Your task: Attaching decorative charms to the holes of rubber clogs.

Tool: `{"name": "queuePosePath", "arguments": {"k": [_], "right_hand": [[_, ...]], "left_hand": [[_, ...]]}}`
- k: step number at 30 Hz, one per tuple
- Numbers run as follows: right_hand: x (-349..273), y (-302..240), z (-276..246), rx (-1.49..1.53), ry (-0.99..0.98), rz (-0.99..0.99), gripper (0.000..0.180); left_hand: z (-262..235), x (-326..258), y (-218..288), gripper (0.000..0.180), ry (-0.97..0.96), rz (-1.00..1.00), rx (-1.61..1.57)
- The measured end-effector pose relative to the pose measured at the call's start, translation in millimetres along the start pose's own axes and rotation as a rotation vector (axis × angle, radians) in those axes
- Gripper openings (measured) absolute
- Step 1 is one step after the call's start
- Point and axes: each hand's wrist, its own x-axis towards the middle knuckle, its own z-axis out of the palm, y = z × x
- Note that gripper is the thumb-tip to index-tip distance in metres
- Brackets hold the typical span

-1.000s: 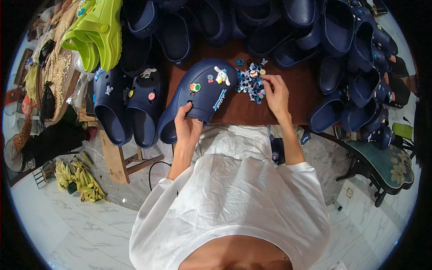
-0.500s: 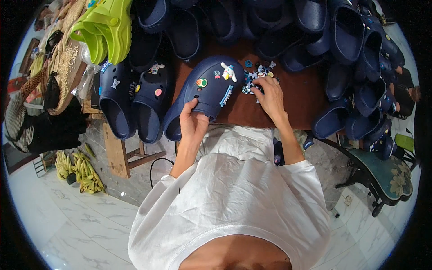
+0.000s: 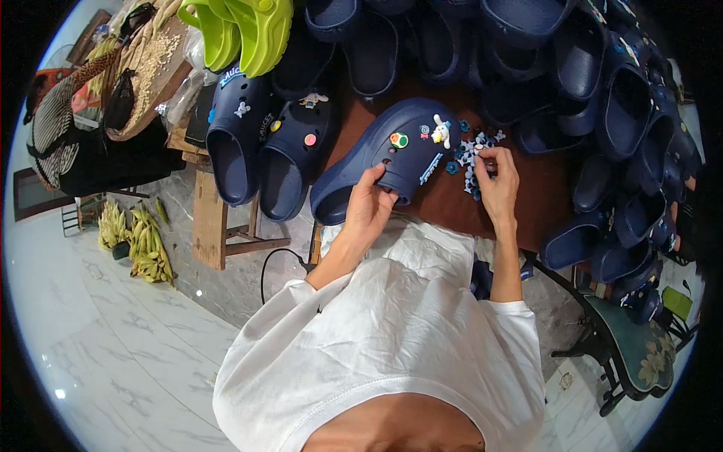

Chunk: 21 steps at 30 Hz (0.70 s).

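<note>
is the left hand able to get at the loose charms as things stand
Probably not: the left hand is busy holding the navy shoe, whose front lies between it and the loose charms.

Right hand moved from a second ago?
Yes. The right hand went slightly left, from the right edge of the charm pile to about its middle.

The one wide fisheye view looked steeply down from the person's head, facing the left hand (image 3: 364, 209), the right hand (image 3: 498, 186) and the brown tabletop (image 3: 536, 197). The white shirt (image 3: 392, 324) lay close to the lens, filling the lower middle.
</note>
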Motion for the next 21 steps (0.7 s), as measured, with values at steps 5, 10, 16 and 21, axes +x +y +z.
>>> {"name": "queuePosePath", "arguments": {"k": [5, 10, 16, 21], "right_hand": [[-3, -55, 23, 0.147, -0.066, -0.048, 0.024], [-2, -84, 46, 0.030, -0.214, -0.374, 0.018], [-4, -102, 55, 0.035, -0.283, -0.518, 0.020], [-12, -107, 56, -0.024, -0.293, -0.501, 0.024]], "left_hand": [[18, -11, -1, 0.025, 0.084, 0.120, 0.125], [10, -10, -15, 0.023, 0.088, 0.018, 0.215], [13, -22, -19, 0.018, 0.026, 0.109, 0.150], [13, -19, -16, 0.016, 0.013, 0.115, 0.115]]}}
